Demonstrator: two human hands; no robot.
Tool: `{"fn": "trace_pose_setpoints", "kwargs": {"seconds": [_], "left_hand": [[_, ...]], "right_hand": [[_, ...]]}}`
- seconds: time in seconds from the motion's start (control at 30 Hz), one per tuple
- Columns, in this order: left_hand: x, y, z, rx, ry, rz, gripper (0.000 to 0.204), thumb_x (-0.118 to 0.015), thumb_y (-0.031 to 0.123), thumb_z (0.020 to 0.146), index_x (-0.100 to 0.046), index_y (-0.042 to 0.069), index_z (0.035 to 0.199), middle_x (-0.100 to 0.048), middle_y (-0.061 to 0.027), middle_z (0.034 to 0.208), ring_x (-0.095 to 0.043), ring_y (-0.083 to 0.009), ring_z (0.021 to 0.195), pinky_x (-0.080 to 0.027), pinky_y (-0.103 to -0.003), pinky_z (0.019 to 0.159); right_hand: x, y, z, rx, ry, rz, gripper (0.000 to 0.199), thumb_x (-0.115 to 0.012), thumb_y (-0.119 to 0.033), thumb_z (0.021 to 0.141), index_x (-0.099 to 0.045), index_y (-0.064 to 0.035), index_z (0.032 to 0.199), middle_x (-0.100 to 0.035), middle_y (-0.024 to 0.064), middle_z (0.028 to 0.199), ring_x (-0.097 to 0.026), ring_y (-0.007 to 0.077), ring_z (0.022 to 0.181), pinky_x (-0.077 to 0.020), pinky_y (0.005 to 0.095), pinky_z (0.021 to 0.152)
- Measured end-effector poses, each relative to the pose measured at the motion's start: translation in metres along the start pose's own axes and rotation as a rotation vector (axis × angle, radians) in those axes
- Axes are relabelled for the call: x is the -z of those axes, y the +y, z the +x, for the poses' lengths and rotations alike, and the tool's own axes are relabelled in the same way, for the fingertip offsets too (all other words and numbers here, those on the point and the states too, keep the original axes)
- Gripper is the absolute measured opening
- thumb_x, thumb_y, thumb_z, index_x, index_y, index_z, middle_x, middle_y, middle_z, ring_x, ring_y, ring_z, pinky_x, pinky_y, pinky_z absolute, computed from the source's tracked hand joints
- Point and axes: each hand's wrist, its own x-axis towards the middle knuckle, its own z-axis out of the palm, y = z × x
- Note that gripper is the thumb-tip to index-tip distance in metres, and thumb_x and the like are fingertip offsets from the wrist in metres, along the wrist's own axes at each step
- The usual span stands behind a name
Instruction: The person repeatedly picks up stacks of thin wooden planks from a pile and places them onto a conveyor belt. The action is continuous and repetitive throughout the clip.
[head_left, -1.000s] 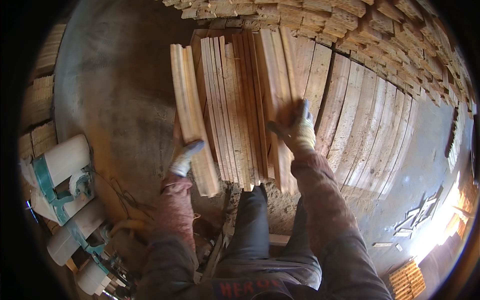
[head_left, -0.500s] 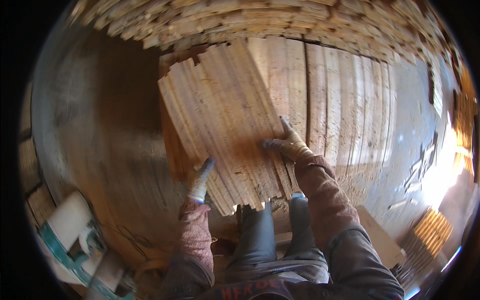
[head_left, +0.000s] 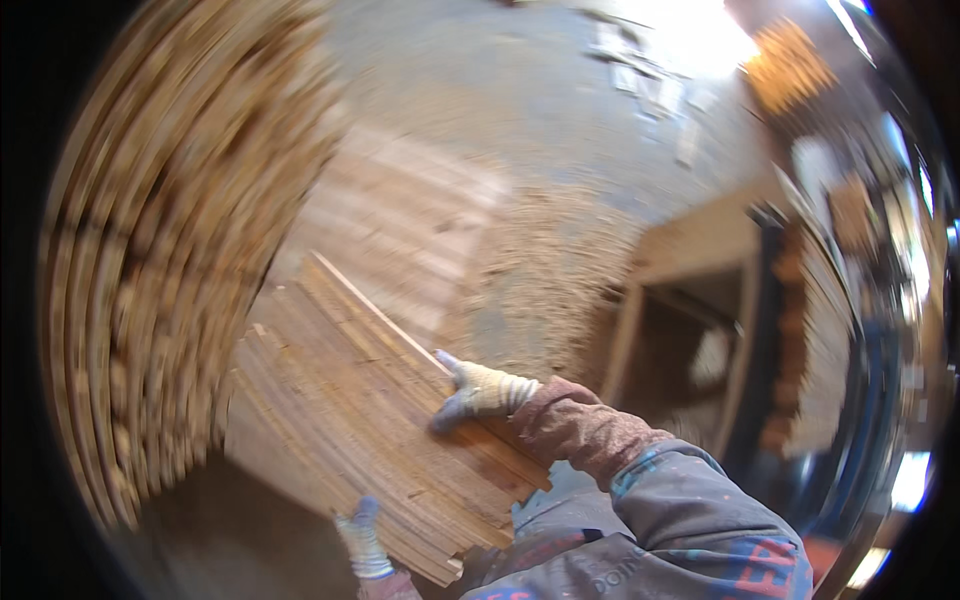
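A wide row of thin wooden strips (head_left: 390, 440) lies side by side in front of me, with uneven ends and a worn brown face. My right hand (head_left: 480, 392), in a pale knit glove with grey-coated fingers, clasps the right edge, its thumb and fingers closed over the wood. At the near left edge my left hand (head_left: 363, 535) wears the same kind of glove and grips the strips' side. Only its thumb and cuff show well; its other fingers are hidden by the wood. The strips slant away from my body toward the upper left.
A tall stack of wooden boards (head_left: 180, 260) fills the left. Beyond my strips, another flat layer of strips (head_left: 400, 220) lies on the floor. Sawdust (head_left: 555, 270) covers the floor. A wooden box-like frame (head_left: 640, 240) stands at right, and scattered offcuts (head_left: 640, 75) lie far off.
My view has swung to the right, so the board stack now appears on the left and the wooden frame has come into sight. Both hands keep hold of the strips.
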Motion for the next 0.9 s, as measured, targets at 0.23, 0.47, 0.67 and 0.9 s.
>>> {"fn": "trace_pose_setpoints", "kwargs": {"seconds": [0.23,0.47,0.67,0.9], "left_hand": [[-0.193,0.187,-0.096,-0.405,-0.845,0.206,0.085,-0.086,0.027,0.083,-0.042,-0.002,0.149,-0.058,-0.0138,0.138,-0.059,-0.0259,0.119,-0.051,-0.038,0.101],[-0.411,0.2,-0.391,-0.6,-1.587,0.665,0.071,-0.08,0.007,0.074,-0.052,0.0,0.139,-0.054,-0.0109,0.126,-0.057,-0.0202,0.113,-0.052,-0.033,0.092],[-0.51,0.087,-0.582,-1.22,-2.198,1.059,0.098,-0.084,0.062,0.075,-0.053,-0.004,0.141,-0.061,-0.0271,0.122,-0.062,-0.0378,0.112,-0.05,-0.045,0.097],[-0.543,-0.053,-0.606,-2.176,-1.708,1.177,0.067,-0.079,0.047,0.085,-0.06,0.005,0.133,-0.06,-0.0198,0.117,-0.058,-0.0383,0.11,-0.051,-0.048,0.089]], "right_hand": [[0.024,0.005,-0.324,0.482,0.883,-0.042,0.129,-0.096,-0.028,0.069,-0.012,0.0097,0.159,-0.054,0.0245,0.138,-0.057,0.0239,0.118,-0.0468,0.032,0.103],[-0.111,0.152,-0.595,0.624,1.765,0.224,0.093,-0.093,-0.021,0.075,-0.041,-0.0004,0.15,-0.058,0.0094,0.136,-0.055,0.0192,0.128,-0.0501,0.0385,0.103],[-0.238,0.349,-0.625,1.462,1.363,1.611,0.08,-0.083,-0.012,0.087,-0.037,0.0016,0.151,-0.062,0.0174,0.135,-0.07,0.0268,0.106,-0.0576,0.0369,0.096],[-0.19,0.357,-0.641,0.185,2.228,0.851,0.074,-0.086,-0.048,0.079,-0.065,0.0034,0.128,-0.064,0.0205,0.126,-0.064,0.0286,0.109,-0.0531,0.0396,0.095]]}}
